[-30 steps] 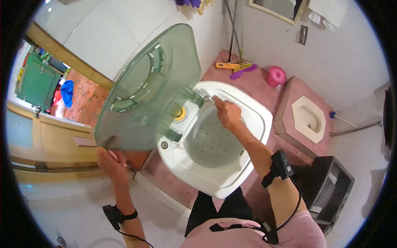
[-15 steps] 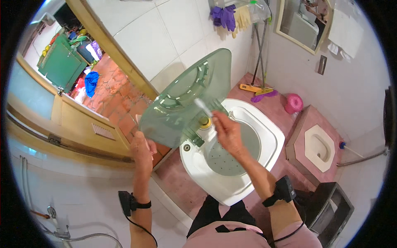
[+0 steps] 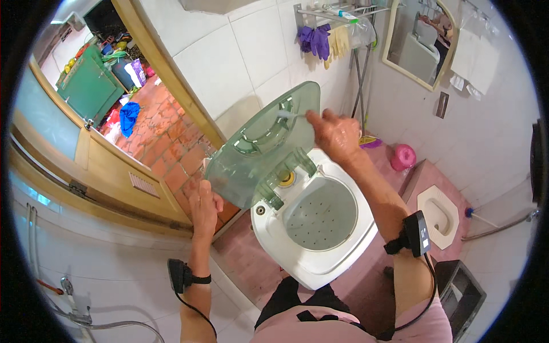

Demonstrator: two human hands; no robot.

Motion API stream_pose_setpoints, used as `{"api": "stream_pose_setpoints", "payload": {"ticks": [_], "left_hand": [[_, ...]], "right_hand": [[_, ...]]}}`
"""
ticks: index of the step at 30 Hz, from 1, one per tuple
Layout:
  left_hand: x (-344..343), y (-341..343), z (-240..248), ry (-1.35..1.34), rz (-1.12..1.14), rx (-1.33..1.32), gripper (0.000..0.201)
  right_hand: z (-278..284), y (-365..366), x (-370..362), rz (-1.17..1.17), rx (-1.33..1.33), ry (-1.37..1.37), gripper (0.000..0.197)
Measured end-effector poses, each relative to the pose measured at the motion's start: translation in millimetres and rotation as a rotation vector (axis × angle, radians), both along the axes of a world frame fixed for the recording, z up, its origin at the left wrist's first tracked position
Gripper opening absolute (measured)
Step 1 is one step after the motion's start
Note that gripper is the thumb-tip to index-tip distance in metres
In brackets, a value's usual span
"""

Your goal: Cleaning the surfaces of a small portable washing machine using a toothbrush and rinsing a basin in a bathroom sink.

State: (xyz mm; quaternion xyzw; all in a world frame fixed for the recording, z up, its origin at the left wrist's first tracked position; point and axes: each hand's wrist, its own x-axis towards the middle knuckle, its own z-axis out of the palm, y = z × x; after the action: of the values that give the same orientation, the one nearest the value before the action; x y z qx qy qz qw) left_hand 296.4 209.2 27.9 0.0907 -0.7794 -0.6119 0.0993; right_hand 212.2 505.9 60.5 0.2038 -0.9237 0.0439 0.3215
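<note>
A small white machine (image 3: 337, 260) with a round grey perforated drum (image 3: 320, 214) stands in front of me. Its translucent green lid (image 3: 266, 137) is tilted up at the back. My left hand (image 3: 205, 204) is closed on the lid's left edge, the fingers partly hidden behind it. In my right hand (image 3: 338, 136) is a small brush (image 3: 284, 115) that looks like a toothbrush; its pale, motion-blurred head is over the upper part of the lid's inner side, near a curved ribbed section. A yellow ring (image 3: 286, 179) shows between the lid's hinges.
An open wooden door (image 3: 137, 171) is at left. Purple gloves (image 3: 314, 41) and cream gloves (image 3: 338, 44) hang from a wall rack. At right are a mirror (image 3: 420, 40), a pink bucket (image 3: 404, 156), a raised squat toilet (image 3: 439, 214) and a dark grey bin (image 3: 466, 300).
My right hand has moved up from the hinge area to the lid's upper right, taking the brush along. The drum opening is less covered by my arm. My left hand still holds the lid.
</note>
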Motion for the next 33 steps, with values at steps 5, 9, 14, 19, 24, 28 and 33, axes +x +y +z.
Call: {"api": "stream_pose_setpoints", "payload": {"ticks": [5,9,14,19,24,28,33], "left_hand": [[-2,-3,-3,-0.022,-0.015,-0.027,0.042],[-3,1,-3,0.054,0.008,-0.058,0.045],[-4,-10,-14,0.064,0.020,-0.062,0.058],[-10,-5,-12,0.039,0.103,-0.025,0.056],[-10,3,-9,0.049,0.030,-0.059,0.055],[-9,-12,-14,-0.038,0.069,0.070,0.056],[-6,-4,-7,0.018,0.025,0.007,0.055]], "right_hand": [[-39,-31,-3,0.007,-0.623,-0.122,0.007],[-54,-83,28,0.111,-0.929,-0.293,0.012],[-68,-73,34,0.167,-0.718,-0.207,0.014],[-56,-42,18,-0.046,-0.850,-0.248,0.013],[-47,-32,-1,-0.152,-0.838,-0.197,0.009],[-64,-41,9,-0.148,-0.686,-0.295,0.008],[-39,-26,-1,-0.114,-0.753,-0.246,0.006]]}}
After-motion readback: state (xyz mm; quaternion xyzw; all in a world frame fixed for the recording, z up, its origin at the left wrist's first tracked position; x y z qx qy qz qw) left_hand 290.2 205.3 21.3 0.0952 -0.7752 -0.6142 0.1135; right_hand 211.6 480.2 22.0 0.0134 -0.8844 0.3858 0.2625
